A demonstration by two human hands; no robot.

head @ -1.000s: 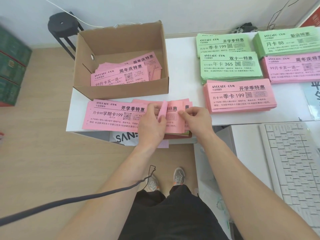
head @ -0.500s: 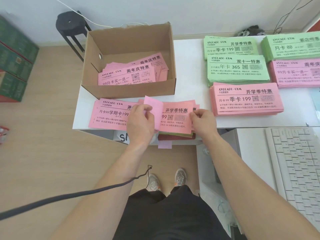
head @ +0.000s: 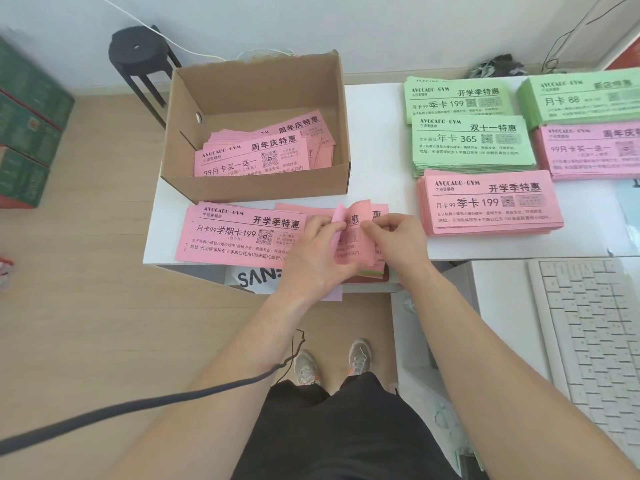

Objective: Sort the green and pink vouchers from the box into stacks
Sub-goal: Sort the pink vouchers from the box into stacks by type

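At the near edge of the white table [head: 381,140], both hands are down on the mixed pile [head: 375,259], which is pink on top with a sliver of green at its lower edge. The left hand [head: 313,252] pinches the top pink voucher [head: 355,216] with curled fingers, and the sheet bows up between the hands. The right hand [head: 398,237] pinches its other side, thumb and fingertips closed on the paper. Between them the hands cover most of the pile's print. Just to the left a pink term-card stack [head: 235,237] runs under the left hand. Right behind sits the open cardboard box [head: 256,190], its front wall hiding the lower edge of the loose pink vouchers [head: 249,157] inside. Off to the right lie the green stacks [head: 471,143] and a pink season-card stack [head: 488,202]. There's a white keyboard [head: 588,323] at the near right, a black stool [head: 138,53] behind the box and green cartons [head: 27,133] on the floor. A dark cable [head: 138,407] crosses the left forearm.
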